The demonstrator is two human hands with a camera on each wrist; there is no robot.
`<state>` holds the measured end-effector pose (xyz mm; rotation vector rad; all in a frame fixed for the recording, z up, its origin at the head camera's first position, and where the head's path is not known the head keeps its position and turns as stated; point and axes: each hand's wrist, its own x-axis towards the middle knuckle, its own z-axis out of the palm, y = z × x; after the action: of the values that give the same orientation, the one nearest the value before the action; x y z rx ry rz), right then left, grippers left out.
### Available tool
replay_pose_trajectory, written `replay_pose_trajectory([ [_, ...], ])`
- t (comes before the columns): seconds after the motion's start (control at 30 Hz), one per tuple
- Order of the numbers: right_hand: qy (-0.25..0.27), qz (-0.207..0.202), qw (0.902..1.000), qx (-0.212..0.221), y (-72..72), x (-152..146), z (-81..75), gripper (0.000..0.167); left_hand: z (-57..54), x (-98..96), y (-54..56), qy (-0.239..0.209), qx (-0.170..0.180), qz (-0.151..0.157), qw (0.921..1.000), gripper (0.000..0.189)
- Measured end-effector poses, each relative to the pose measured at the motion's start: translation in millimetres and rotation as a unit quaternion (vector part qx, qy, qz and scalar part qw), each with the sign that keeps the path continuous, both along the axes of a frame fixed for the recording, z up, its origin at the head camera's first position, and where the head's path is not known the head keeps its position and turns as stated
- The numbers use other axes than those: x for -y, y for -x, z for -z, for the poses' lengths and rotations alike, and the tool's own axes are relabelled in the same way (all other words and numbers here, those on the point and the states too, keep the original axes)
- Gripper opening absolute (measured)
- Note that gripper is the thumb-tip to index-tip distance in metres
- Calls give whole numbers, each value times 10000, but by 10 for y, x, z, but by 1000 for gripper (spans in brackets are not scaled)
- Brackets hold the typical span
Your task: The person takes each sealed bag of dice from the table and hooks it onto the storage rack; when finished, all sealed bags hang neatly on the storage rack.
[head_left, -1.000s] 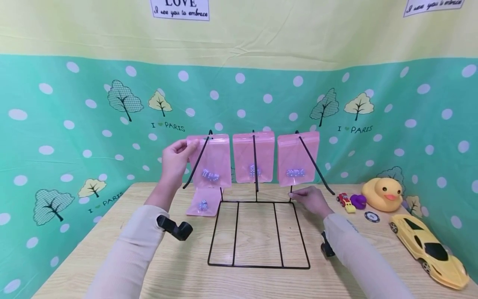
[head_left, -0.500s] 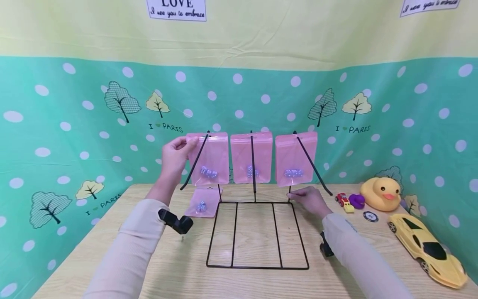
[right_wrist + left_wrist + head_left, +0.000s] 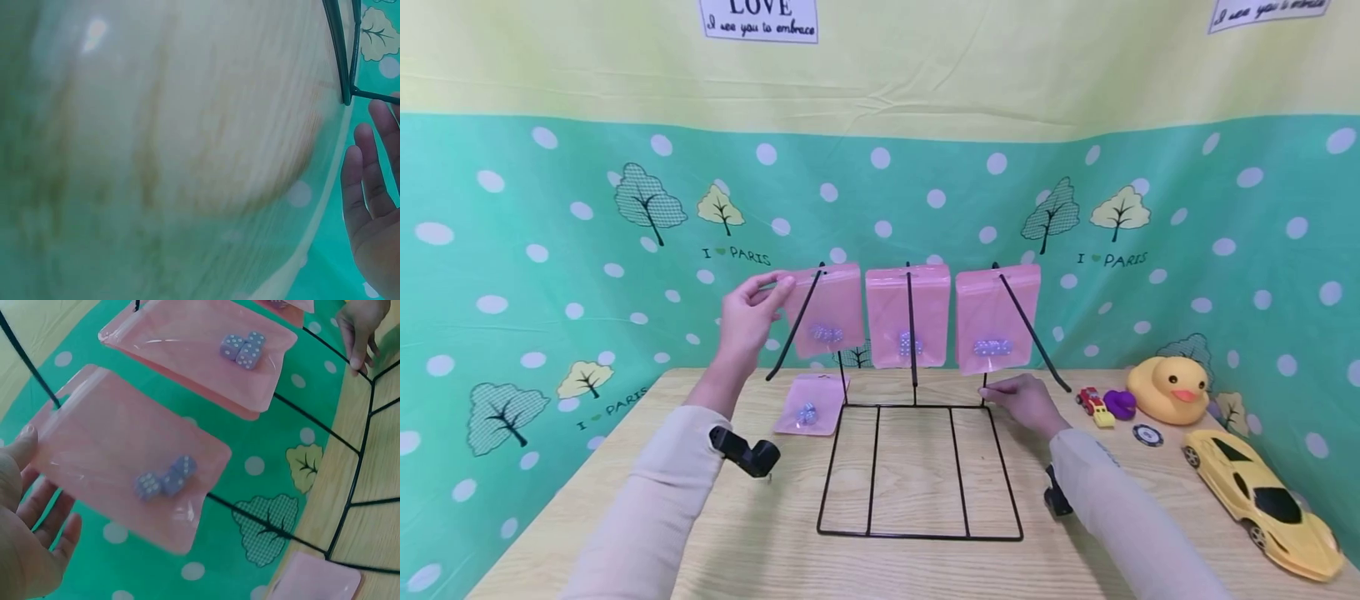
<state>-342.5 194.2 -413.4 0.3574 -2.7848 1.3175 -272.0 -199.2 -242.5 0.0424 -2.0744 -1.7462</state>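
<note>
Three pink zip bags with lilac dice hang from the hooks of a black wire rack. My left hand pinches the upper left corner of the left bag, which tilts on its hook. In the left wrist view, the hook passes through the bag's hole and the other fingers spread below the corner. The middle bag and the right bag hang untouched; more pink layers show behind the middle one. My right hand pinches the rack's right rear upright, low down.
Another pink bag with dice lies on the wooden table, left of the rack's base. At the right stand a yellow toy car, a big yellow duck, a purple duck, a small red-and-yellow toy and a round chip.
The left bag's lower edge has risen and the bag has tilted as my left hand shifted slightly. My right hand has kept its place on the rack.
</note>
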Motion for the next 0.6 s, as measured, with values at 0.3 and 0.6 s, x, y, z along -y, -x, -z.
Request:
replay_pose_trajectory([
  [0.3, -27, 2, 10000, 53, -22, -25, -23, 32, 102, 284, -111, 147, 122, -94, 9998, 58],
  [0.6, 56, -24, 10000, 71, -19, 3, -16, 31, 499, 512, -101, 696, 923, -230, 9930, 60],
])
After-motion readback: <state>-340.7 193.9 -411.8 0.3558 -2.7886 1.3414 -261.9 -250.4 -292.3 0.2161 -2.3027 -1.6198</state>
